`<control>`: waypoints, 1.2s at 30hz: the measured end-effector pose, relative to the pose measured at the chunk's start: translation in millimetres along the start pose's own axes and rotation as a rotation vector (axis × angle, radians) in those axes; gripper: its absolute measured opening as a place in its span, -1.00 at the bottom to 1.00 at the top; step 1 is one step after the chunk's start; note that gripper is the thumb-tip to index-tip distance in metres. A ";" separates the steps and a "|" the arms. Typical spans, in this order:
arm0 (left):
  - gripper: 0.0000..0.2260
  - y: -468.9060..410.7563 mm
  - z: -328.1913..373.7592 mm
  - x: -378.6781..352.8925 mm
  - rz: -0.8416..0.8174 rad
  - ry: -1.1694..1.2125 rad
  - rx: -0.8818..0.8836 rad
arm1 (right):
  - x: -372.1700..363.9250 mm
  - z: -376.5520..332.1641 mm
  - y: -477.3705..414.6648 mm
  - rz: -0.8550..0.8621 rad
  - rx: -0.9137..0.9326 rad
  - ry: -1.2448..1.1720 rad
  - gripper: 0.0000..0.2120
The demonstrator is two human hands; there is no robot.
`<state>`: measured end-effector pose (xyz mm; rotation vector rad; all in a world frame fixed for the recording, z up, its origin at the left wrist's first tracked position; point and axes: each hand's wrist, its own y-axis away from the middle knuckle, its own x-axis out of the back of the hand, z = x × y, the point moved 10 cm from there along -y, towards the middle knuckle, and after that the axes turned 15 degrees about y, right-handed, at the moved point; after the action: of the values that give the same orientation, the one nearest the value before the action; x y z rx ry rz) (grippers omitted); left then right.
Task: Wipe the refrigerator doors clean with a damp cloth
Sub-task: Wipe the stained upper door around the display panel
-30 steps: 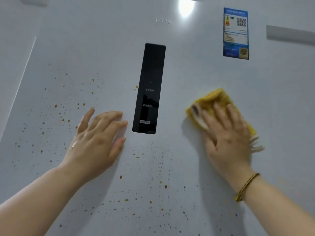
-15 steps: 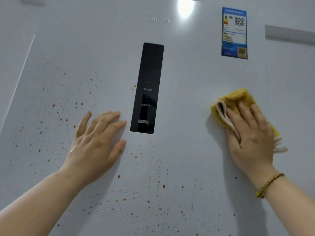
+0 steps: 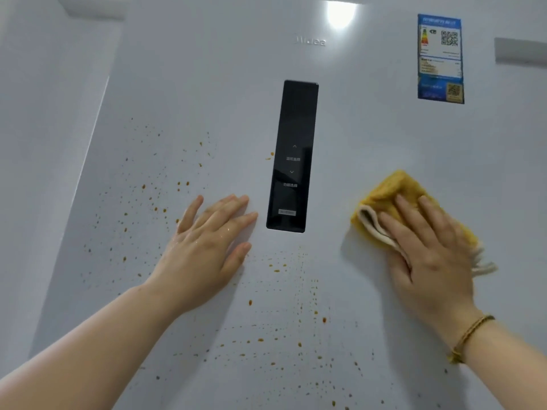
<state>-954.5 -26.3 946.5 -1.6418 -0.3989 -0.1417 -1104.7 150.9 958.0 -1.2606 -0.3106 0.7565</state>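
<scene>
The white refrigerator door (image 3: 370, 137) fills the view, speckled with orange-brown splatter (image 3: 275, 344) on its left and lower parts. A folded yellow cloth (image 3: 387, 190) with a white underside lies flat against the door, to the right of the black control panel (image 3: 294, 155). My right hand (image 3: 429, 250) presses on the cloth with straight fingers and covers its lower half. My left hand (image 3: 207, 247) rests flat on the door just left of the panel, fingers spread, holding nothing.
A blue energy label (image 3: 440, 57) is stuck at the door's upper right. The door's left edge (image 3: 88, 161) runs diagonally beside a pale wall. A grey strip (image 3: 521, 51) shows at the far right.
My right hand slid the cloth to the right, then back a little to the left toward the panel. My left hand has stayed in place.
</scene>
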 end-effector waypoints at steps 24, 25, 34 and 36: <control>-0.60 80.8 -126.5 85.4 0.463 0.337 0.735 | 12.5 -176.7 -3.7 0.118 0.514 -0.103 -0.64; -0.58 85.7 -131.8 87.3 0.458 0.318 0.771 | 8.2 -165.9 -22.8 0.113 0.405 -0.094 -0.63; -0.54 113.7 -168.8 82.7 0.293 0.500 0.988 | 17.6 -247.7 -3.7 0.044 0.593 -0.139 -0.59; -0.58 111.7 -174.3 81.9 0.258 0.577 0.993 | 16.6 -247.0 -21.2 0.051 0.578 -0.116 -0.60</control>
<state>-815.6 -190.4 888.6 -0.6079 0.1885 -0.1766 -937.3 -23.2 899.5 -0.6827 -0.1360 0.8856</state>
